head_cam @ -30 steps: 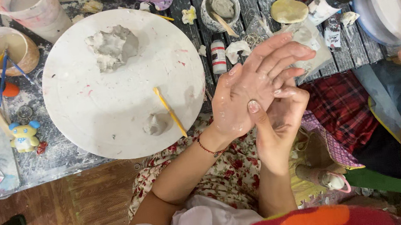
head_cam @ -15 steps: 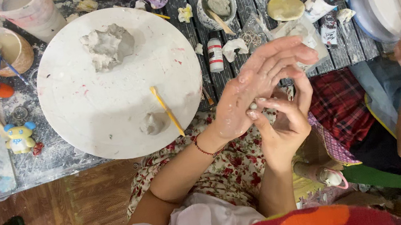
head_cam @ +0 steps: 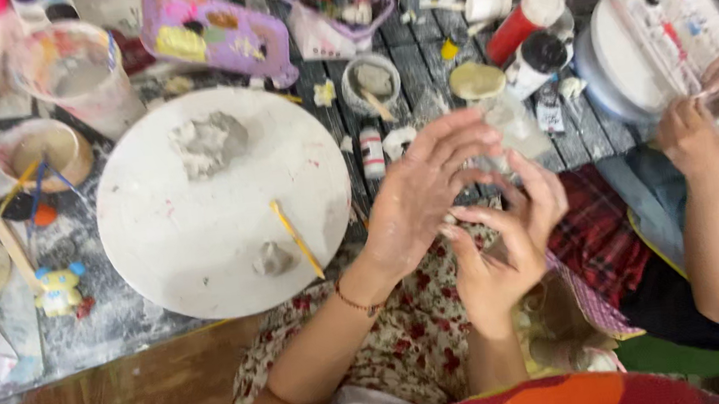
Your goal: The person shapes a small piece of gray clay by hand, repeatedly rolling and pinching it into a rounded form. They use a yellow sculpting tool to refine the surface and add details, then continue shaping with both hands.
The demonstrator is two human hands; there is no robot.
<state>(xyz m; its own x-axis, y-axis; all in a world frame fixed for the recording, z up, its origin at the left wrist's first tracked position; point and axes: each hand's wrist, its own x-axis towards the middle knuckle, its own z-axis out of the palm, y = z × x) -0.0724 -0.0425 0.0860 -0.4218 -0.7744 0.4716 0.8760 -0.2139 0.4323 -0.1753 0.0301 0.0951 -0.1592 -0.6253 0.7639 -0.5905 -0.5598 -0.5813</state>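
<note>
My left hand [head_cam: 420,193] is flat with its fingers spread, held over my lap at the table's edge. Under and beside it, my right hand [head_cam: 510,252] curls its fingers toward the left palm. A small pale bit of clay [head_cam: 446,220] shows where the two hands meet, and the right fingertips seem to pinch it. To their left, a round white board [head_cam: 201,238] carries a large grey clay lump [head_cam: 208,142], a small clay lump [head_cam: 274,259] and a thin yellow stick [head_cam: 296,238]. Both hands are dusted with clay.
Another person's hands [head_cam: 694,132] work at the right with a blue brush over a white paint tray [head_cam: 673,22]. Paint bottles [head_cam: 524,25], a small clay dish [head_cam: 371,81], a water cup [head_cam: 75,76], a bowl of brushes [head_cam: 43,157] and a small toy figure [head_cam: 58,290] crowd the dark plank table.
My hands were pressed palm to palm. They have now parted a little, and the right fingers have curled up against the left palm. The view has shifted slightly.
</note>
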